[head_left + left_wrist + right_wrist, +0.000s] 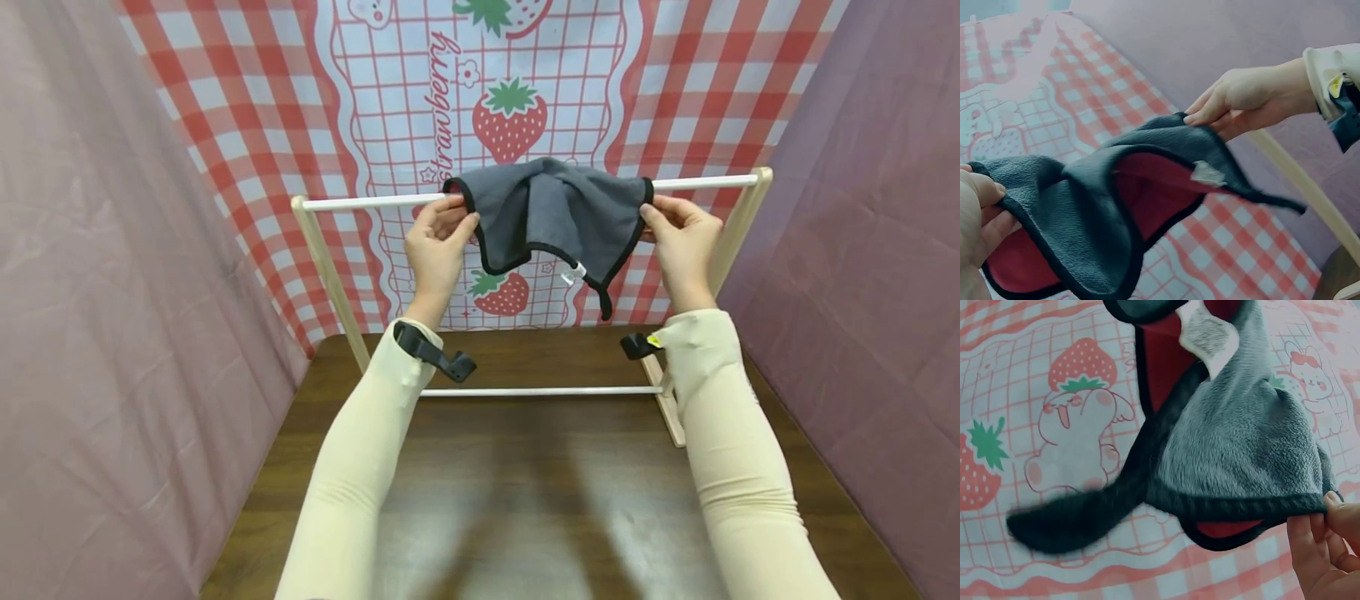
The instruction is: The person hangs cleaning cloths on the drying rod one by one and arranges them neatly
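Observation:
A grey cloth (551,200) with black edging drapes at the white top bar (705,182) of a rack, sagging in folds in the middle. Its underside shows red in the left wrist view, and a white label (1208,339) and a black loop (1075,519) hang from one corner. With thumb and fingers my left hand (438,246) pinches the cloth's left edge. On the opposite side my right hand (684,242) pinches the right edge. The cloth hides the middle of the bar.
The rack has light wooden legs (326,275) and a lower white bar (540,391). It stands on a dark wooden table (480,483). Behind hangs a red checked strawberry cloth (255,108); pinkish curtains (142,317) flank both sides.

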`<state>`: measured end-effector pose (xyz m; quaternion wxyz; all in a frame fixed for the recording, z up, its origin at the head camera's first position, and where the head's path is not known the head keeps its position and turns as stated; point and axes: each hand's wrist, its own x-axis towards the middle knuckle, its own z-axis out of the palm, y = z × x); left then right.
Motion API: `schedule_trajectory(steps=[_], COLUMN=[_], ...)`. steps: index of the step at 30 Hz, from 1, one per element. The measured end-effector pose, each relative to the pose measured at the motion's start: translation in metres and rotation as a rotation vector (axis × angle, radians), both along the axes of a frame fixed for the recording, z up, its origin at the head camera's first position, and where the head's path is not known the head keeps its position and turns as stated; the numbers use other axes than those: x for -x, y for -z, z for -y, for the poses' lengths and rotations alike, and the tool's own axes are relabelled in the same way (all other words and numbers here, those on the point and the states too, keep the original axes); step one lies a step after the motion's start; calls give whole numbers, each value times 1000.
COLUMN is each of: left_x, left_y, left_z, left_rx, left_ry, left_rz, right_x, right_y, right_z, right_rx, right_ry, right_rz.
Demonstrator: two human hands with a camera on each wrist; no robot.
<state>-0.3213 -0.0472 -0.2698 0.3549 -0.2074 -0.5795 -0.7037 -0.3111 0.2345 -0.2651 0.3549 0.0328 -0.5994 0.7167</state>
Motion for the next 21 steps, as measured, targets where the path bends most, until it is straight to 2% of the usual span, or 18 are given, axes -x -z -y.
schedule_trajectory(steps=[4, 10, 13, 17, 21], left_x=[5, 14, 17, 18, 18], left_y=[-6, -12, -12, -11, -9], left_z=[16, 41, 52, 63, 68], left_rx=[-29, -95, -112, -106, -81], left_ry=[19, 22, 28, 19, 3], left_rz=[69, 185, 236, 278, 269], right_x=[-1, 2, 4, 5, 7], right_y=[-13, -26, -29, -29, -27], right_z=[-3, -10, -13, -15, -14], right_rx=[-65, -272, -339, -342, -301], right_ry=[13, 114, 132, 93, 56], right_rz=[32, 125, 151, 176, 186])
